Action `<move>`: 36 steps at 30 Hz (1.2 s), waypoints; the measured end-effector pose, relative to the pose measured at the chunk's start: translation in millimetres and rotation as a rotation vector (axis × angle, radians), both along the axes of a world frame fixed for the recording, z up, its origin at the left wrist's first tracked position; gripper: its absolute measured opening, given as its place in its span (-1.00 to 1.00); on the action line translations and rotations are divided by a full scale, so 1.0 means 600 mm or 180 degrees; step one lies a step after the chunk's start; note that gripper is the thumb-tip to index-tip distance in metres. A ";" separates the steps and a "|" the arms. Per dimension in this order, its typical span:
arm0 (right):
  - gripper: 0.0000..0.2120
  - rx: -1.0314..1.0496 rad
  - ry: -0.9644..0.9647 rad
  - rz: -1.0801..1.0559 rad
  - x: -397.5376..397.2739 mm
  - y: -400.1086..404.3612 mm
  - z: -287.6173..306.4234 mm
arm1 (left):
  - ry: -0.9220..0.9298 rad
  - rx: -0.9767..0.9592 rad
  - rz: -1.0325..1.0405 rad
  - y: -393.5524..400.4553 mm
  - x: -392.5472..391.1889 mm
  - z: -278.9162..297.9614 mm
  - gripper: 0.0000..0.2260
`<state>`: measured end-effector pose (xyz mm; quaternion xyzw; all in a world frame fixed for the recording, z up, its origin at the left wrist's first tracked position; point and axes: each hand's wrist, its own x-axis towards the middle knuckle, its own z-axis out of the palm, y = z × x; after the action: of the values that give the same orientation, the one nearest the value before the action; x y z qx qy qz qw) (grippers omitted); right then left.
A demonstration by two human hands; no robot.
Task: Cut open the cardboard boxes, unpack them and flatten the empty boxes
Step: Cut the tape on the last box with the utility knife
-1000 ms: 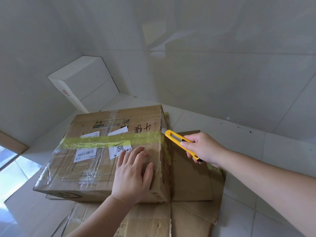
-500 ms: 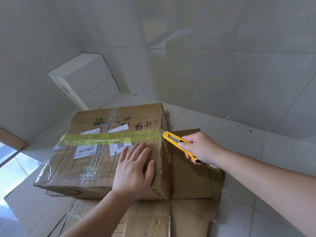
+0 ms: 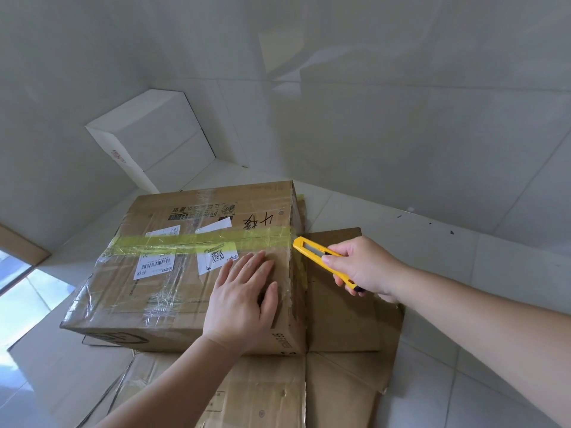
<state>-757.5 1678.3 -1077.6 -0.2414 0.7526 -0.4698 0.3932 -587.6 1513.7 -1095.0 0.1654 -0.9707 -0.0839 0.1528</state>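
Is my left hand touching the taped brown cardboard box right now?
Touching. The head view shows the left hand lying flat, fingers straight, on top of the taped brown cardboard box, with no gap under the palm.

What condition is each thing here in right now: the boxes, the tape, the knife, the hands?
Brown box: closed, taped shut.
Yellow tape: in place across the top.
Yellow knife: tip at the box's right edge.
Right hand: grips the knife.
Left hand: flat on the box.
Flattened cardboard: lying underneath.
White box: closed.

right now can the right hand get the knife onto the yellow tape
Probably yes: the right hand holds the yellow knife with its tip at the box edge where the yellow tape ends, nothing between them.
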 end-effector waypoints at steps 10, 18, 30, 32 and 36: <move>-0.80 -0.0009 -0.0148 0.0056 0.022 0.021 0.006 | 0.0206 0.0066 -0.0009 -0.005 -0.004 0.002 -0.59; -0.83 -0.0106 -0.0480 0.0268 0.081 0.069 -0.008 | 0.0613 0.0104 0.0010 -0.011 -0.002 0.001 -0.67; -0.86 -0.0038 -0.0688 0.0362 0.105 0.107 0.011 | 0.0580 0.0008 0.0029 -0.013 -0.005 0.000 -0.68; -0.87 0.0035 -0.0723 0.0424 0.106 0.117 0.014 | 0.0581 0.0007 0.0046 -0.011 -0.005 0.002 -0.67; -0.89 0.0130 -0.0499 0.0266 0.094 0.138 0.020 | 0.0621 0.0104 0.0108 -0.009 -0.004 0.009 -0.66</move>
<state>-701.2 1761.0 -1065.9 -0.2270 0.7182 -0.4550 0.4750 -590.1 1508.3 -1089.8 0.1754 -0.9467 -0.1128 0.2454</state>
